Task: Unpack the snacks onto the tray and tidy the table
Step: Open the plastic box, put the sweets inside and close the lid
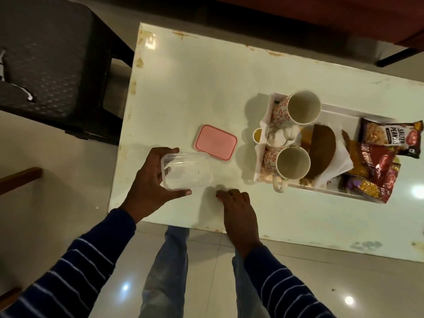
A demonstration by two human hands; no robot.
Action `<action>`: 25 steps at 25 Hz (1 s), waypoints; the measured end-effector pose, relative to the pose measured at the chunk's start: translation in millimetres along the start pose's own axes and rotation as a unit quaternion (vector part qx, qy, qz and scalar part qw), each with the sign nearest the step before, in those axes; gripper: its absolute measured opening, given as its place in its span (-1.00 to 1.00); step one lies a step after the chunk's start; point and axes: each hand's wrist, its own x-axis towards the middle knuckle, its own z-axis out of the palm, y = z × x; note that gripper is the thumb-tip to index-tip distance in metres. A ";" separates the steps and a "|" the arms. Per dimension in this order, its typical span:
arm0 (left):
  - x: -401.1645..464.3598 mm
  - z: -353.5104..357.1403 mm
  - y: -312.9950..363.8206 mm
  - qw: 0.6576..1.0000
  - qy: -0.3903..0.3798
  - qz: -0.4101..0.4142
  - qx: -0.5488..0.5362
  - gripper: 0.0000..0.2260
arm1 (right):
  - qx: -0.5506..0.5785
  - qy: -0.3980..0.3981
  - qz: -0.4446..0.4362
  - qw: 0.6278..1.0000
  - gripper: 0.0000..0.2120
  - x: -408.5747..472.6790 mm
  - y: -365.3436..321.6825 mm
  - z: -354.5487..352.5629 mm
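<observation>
pale glossy floor tiles surround a white bench (229, 72) with rust-stained edges, and a dark perforated chair (46, 65) stands off its far left corner. on the near left part of the bench the left hand (149, 182) has its grip closed around a clear plastic container (187, 172), fingers over the far rim and thumb along the near edge. just beyond the container lies its pink lid (215, 142), flat on the bench and apart from the container. the right hand (238, 210) rests on the bench beside the container, fingers loosely bent, its grip holding nothing. to the right sits a white tray (339, 111) carrying two floral mugs (296, 107), a small white lidded pot (277, 136) between them, a brown round flatbread (322, 152) on white paper, and several snack packets (390, 138), one labelled salted peanuts, piled at the tray's right end. striped dark sleeves (75, 269) and light jeans (165, 271) show at the bottom.
</observation>
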 end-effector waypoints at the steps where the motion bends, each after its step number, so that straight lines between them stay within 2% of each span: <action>1: -0.6 0.6 0.0 1.000 0.000 0.000 0.003 -0.16 | 0.023 0.009 0.003 1.000 -0.64 -0.7 -1.6 -2.6; 3: -1.3 2.3 1.5 1.000 -0.006 -0.007 0.002 -0.15 | 0.104 0.067 0.037 0.992 -0.72 -3.3 -6.7 -15.1; 5: -1.2 4.1 1.9 1.000 -0.014 -0.014 0.005 -0.13 | 0.169 0.157 0.055 0.972 -0.73 -4.9 -15.0 -34.1; 7: 0.5 7.7 3.2 0.999 -0.025 -0.014 0.014 -0.13 | 0.202 0.214 0.018 0.956 -0.71 -5.4 -27.2 -52.0; 11: 4.8 21.6 11.5 0.999 -0.046 -0.024 0.018 -0.15 | 0.236 0.192 -0.067 0.950 -0.66 1.1 -57.2 -66.2; 15: 6.3 40.5 20.1 0.998 -0.052 -0.031 0.025 -0.19 | 0.192 0.161 -0.095 0.964 -0.65 11.0 -54.7 -63.4; 19: 5.2 55.9 21.8 0.996 -0.066 -0.037 0.044 -0.09 | 0.207 0.169 -0.063 0.962 -0.66 -4.1 -25.2 -74.9; 22: -3.5 71.7 32.7 0.992 -0.099 -0.033 0.063 -0.09 | 0.218 0.251 -0.026 0.943 -0.69 -39.4 24.7 -95.5; 25: -19.5 92.4 51.3 0.983 -0.130 -0.014 0.130 -0.02 | 0.194 0.314 0.056 0.928 -0.65 -79.0 97.7 -125.0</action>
